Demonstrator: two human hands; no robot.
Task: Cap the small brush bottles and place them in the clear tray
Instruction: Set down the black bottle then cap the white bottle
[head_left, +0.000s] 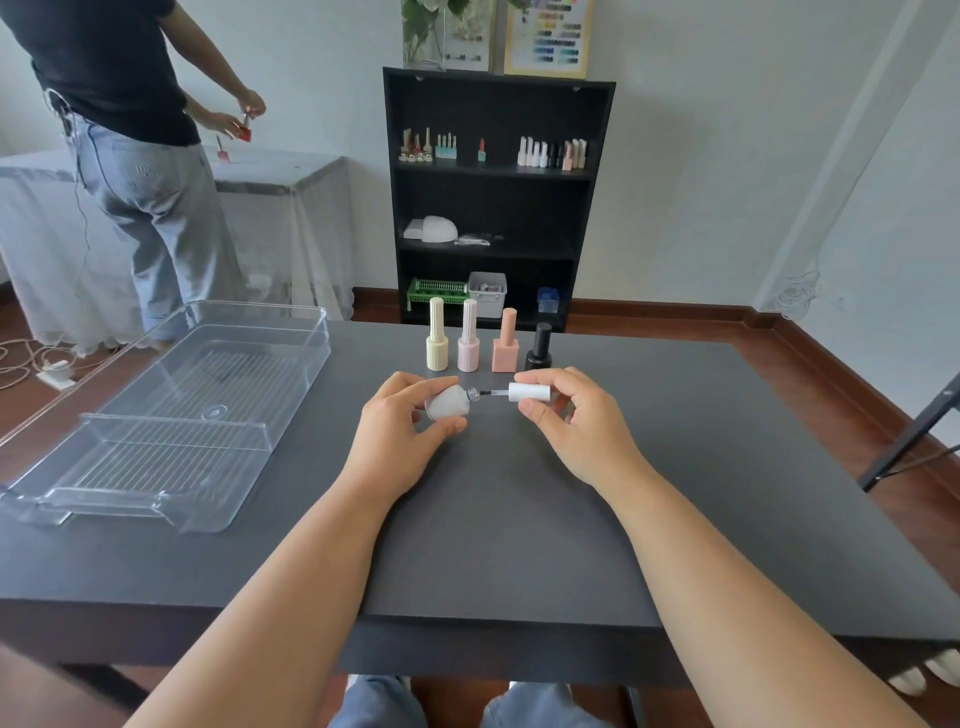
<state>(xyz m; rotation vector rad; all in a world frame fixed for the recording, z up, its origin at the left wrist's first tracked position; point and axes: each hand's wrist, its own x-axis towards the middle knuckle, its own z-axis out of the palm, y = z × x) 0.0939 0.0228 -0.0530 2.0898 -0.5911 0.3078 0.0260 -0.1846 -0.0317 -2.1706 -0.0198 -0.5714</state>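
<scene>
My left hand (402, 421) grips a small white bottle (448, 402) tilted on its side, its threaded neck pointing right. My right hand (566, 410) pinches the white cap (529, 392), whose brush stem reaches toward the bottle's neck with the tip at the opening. Behind the hands stand capped bottles in a row: a pale yellow one (437, 335), a light pink one (468, 336), a peach one (505, 342) and a black one (539, 347). The clear tray (171, 410) lies on the table to the left with nothing in it.
The dark grey table (493, 519) carries everything. A black shelf unit (493, 197) with more bottles stands against the far wall. A person (135, 156) stands at a covered table at the back left. A black stand leg (909, 441) is at the right edge.
</scene>
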